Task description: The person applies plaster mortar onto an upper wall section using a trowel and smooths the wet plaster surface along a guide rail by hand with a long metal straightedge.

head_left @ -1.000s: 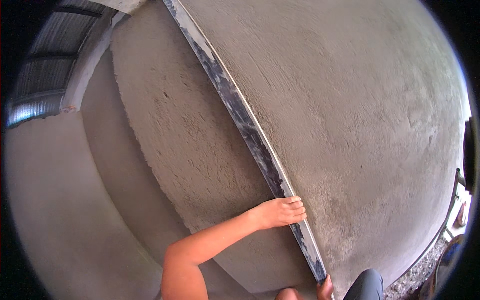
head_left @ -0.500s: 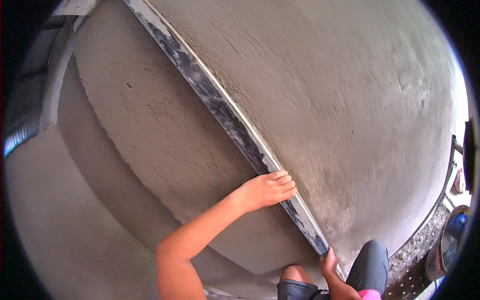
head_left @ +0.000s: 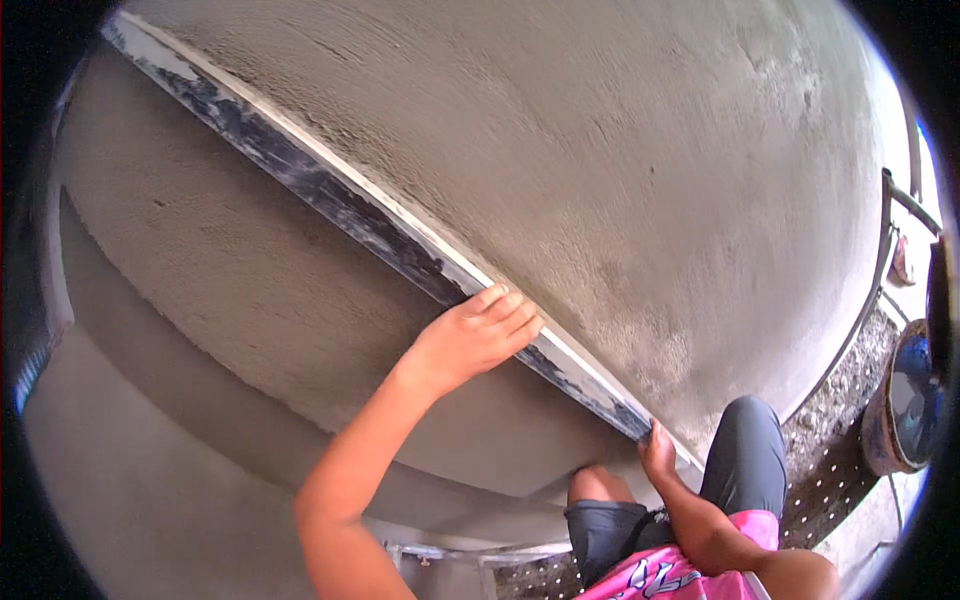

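Wet grey plastered wall [head_left: 620,160], straightedge [head_left: 380,225] lying diagonally against it: left hand [head_left: 470,335] is clasping its mid-length, right hand [head_left: 657,452] is pinching its lower end; both should be pressing evenly, keeping it flat on the plaster.

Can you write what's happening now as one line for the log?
left hand: gripping straightedge mid-length | right hand: holding its lower end | straightedge: against plastered wall
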The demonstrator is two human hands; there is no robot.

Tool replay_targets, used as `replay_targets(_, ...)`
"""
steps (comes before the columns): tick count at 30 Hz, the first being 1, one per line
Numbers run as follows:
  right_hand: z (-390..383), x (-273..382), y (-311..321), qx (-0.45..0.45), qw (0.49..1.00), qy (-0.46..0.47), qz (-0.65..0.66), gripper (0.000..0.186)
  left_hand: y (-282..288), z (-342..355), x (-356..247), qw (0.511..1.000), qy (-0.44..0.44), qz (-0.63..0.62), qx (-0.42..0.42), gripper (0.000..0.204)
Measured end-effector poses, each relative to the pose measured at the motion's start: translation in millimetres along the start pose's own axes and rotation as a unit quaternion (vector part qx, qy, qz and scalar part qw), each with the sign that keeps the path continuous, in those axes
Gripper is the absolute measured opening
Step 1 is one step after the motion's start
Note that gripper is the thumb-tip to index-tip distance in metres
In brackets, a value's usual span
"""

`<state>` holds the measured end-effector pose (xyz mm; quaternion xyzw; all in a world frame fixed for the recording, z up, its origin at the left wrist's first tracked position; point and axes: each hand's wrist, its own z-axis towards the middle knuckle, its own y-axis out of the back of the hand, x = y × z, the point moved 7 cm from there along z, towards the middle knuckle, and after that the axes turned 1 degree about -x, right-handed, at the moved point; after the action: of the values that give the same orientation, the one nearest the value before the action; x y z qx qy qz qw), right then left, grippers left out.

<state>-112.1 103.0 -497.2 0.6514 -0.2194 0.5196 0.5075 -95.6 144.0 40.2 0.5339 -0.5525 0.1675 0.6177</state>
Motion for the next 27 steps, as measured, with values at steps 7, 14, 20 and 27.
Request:
replay_targets(7, -8, 12, 3, -0.008, 1.000, 0.008, 0.023, 0.069, -5, -6, -2, 1.000, -0.001, 0.014, 0.005, 0.038)
replay_targets(14, -11, -14, -24, -0.045, 0.996, 0.037, 0.063, 0.072, -3, -8, -3, 0.999, -0.036, 0.028, -0.008, 0.040)
replay_targets(20, -9, -10, -6, -0.070, 0.995, 0.063, 0.045, 0.076, 17, -5, -4, 0.992, -0.021, 0.040, -0.115, 0.025)
replay_targets(27, -20, 10, 0, -0.002, 0.989, -0.039, 0.141, 0.056, 14, -14, -5, 0.994, -0.016, 0.040, -0.101, 0.021)
